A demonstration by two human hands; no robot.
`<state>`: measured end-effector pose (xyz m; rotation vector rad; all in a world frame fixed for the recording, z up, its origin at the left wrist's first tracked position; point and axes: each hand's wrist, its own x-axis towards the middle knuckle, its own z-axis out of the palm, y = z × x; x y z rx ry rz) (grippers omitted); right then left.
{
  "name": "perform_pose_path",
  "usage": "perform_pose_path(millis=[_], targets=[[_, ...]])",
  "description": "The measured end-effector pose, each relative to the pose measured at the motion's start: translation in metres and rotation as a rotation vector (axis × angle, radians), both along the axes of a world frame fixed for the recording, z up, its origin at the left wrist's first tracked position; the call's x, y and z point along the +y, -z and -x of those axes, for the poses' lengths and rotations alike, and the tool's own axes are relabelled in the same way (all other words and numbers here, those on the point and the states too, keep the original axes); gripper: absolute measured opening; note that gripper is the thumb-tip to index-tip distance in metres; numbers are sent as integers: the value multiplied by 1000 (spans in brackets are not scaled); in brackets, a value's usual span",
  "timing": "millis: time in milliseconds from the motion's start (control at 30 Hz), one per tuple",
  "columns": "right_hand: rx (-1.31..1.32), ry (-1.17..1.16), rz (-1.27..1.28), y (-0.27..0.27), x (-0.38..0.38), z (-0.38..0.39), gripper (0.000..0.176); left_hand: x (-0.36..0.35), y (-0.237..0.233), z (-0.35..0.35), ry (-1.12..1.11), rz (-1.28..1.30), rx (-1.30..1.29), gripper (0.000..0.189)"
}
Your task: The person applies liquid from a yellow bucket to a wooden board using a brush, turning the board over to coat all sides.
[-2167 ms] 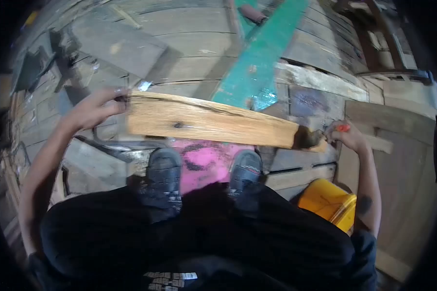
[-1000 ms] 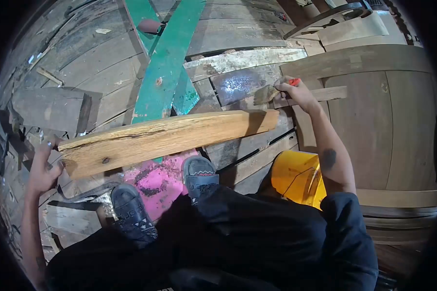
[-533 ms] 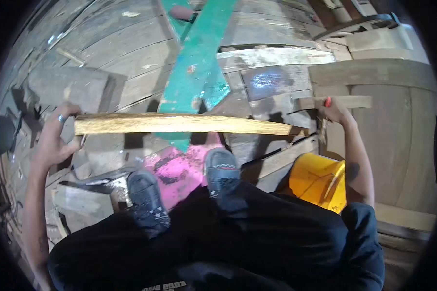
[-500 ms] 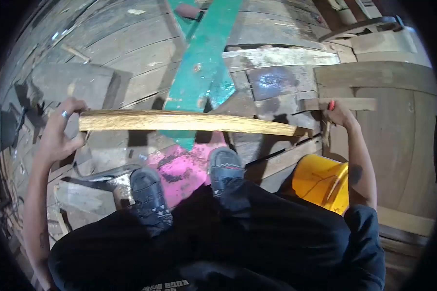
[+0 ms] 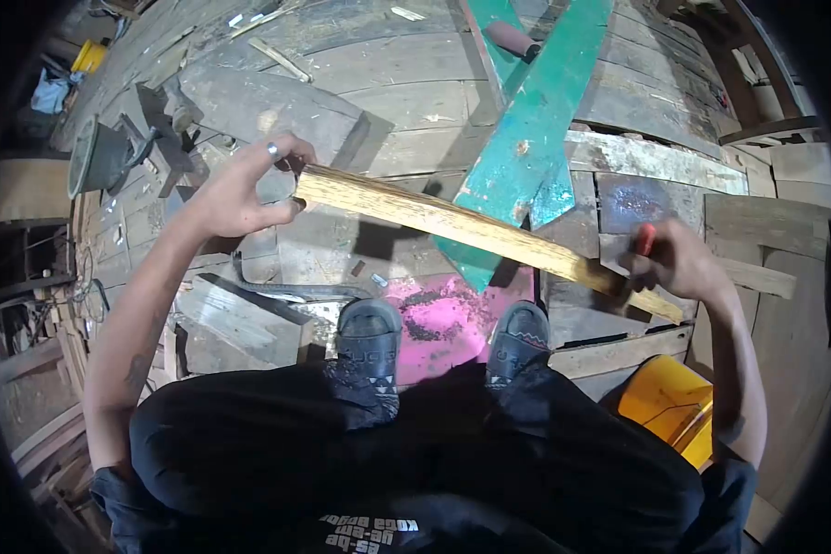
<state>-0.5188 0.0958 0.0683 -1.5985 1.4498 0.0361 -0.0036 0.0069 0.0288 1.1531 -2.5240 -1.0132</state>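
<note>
A long, yellowish wooden strip (image 5: 452, 224) stretches between my hands, tilted down towards the right. Its left end is gripped between the thumb and fingers of my left hand (image 5: 249, 189), which wears a ring. At the right, my right hand (image 5: 679, 263) is closed on a small red-handled tool (image 5: 647, 238), whose lower part is blurred over the strip near its right end. Beneath the strip lie crossed green boards (image 5: 535, 120) and a pink board (image 5: 443, 323) on the floor.
A yellow bucket (image 5: 665, 402) lies by my right knee. My sandalled feet rest at the pink board. A thick wooden block (image 5: 240, 323) and a larger slab (image 5: 286, 115) are at the left. A dark cylindrical object (image 5: 511, 40) sits on the green boards.
The view has shifted left. The strip has gone from nearly level to sloping down rightward, and my right hand has come over its right end with the red-handled tool.
</note>
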Motion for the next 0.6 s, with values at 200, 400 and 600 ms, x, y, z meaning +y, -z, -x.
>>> perform_pose_path(millis=[200, 400, 600], targets=[[-80, -326, 80, -22, -58, -108, 38, -3, 0, -2, 36, 11, -14, 44], [-161, -392, 243, -38, -83, -206, 39, -2, -4, -1, 40, 1, -11, 47], [-372, -350, 695, -40, -85, -246, 36, -7, 14, -25, 95, 47, -112, 55]])
